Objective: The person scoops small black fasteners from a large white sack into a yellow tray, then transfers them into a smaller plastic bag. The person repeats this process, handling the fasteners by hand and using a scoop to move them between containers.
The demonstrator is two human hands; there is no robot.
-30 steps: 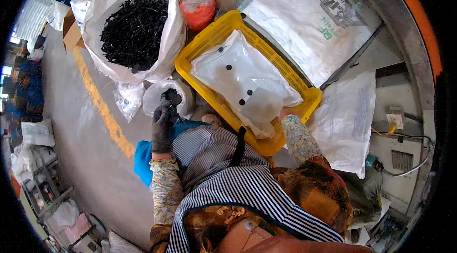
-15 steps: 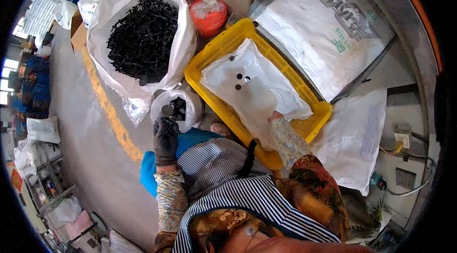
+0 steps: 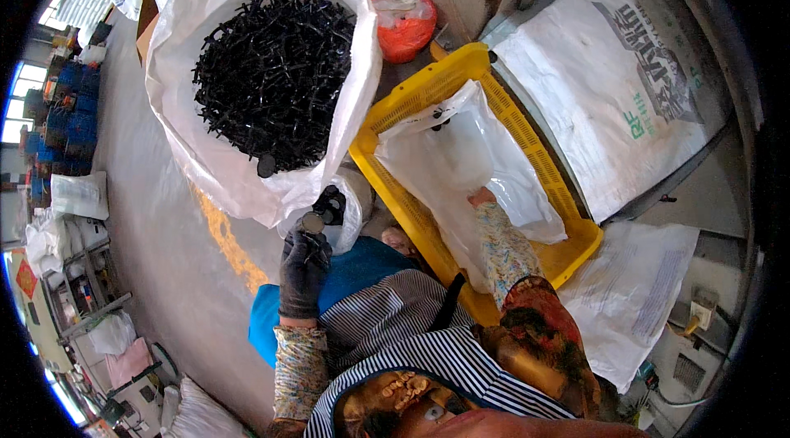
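Left of the yellow basket (image 3: 578, 250), grey floor (image 3: 156, 191) bears a yellow stripe (image 3: 229, 247).

A flat, round, dark grey disc (image 3: 313, 223) is up at the fingers of the gloved left hand (image 3: 306, 263), with its wide face showing. A big, shiny white plastic bag (image 3: 424, 160) lies a bit wrinkled in the yellow basket (image 3: 583, 250), and small black discs (image 3: 440, 122) sit near its far end. Just past the bare right hand (image 3: 481, 197) is a pale, cloudy piece (image 3: 469, 151), too blurry to see its edges.
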